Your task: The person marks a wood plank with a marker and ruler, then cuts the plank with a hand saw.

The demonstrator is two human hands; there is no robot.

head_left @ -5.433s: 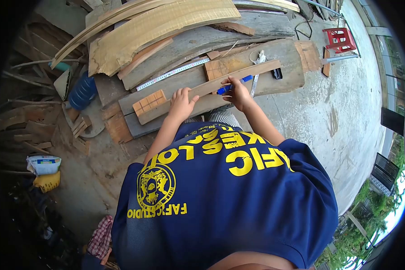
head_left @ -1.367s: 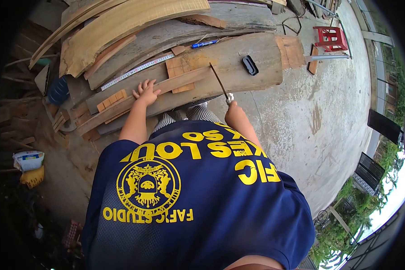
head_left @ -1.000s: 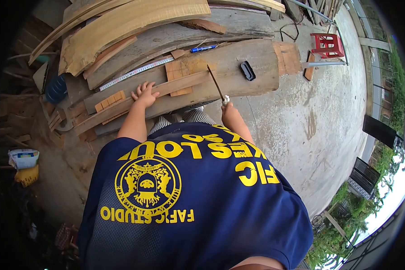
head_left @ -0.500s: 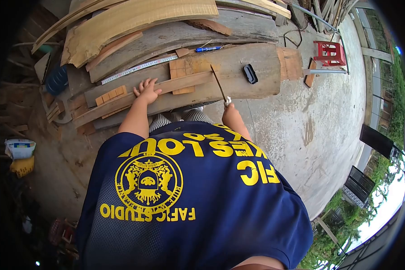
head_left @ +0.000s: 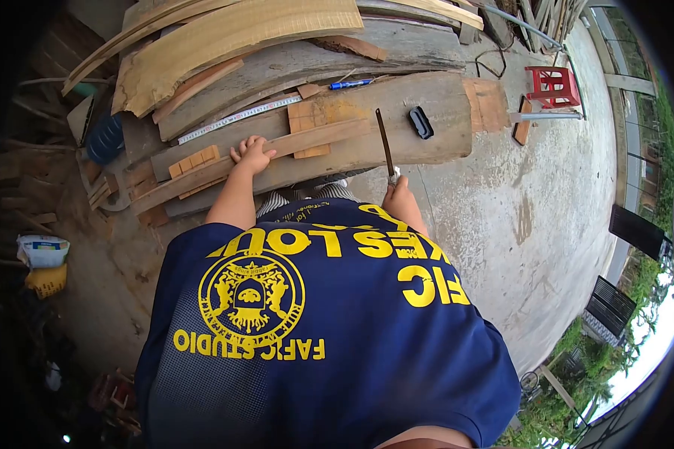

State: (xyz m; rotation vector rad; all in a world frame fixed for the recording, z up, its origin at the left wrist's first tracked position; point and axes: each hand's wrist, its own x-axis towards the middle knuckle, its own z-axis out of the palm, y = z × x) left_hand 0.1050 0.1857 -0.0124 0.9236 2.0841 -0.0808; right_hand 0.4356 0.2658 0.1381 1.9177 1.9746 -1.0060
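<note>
A long, narrow wooden strip (head_left: 322,136) lies at a slant across small wood blocks on a wide, weathered plank (head_left: 445,123). My left hand (head_left: 252,155) grips the strip near its middle, pressing from above with the fingers curled over its far edge. My right hand (head_left: 402,200) is closed round the pale handle of a handsaw (head_left: 385,142). The saw's thin, dark blade points away from me, just right of the strip's right end and apart from it.
A tape measure (head_left: 240,117) lies extended behind the strip, near a blue marker (head_left: 350,84). A black oblong case (head_left: 420,123) sits on the plank's right part. More boards (head_left: 240,37) are stacked beyond. A red stool (head_left: 553,87) stands at right on the concrete floor.
My right hand and the saw have moved right, taking the blade away from the strip's end. My left hand stays on the strip, its fingers drawn closer together.
</note>
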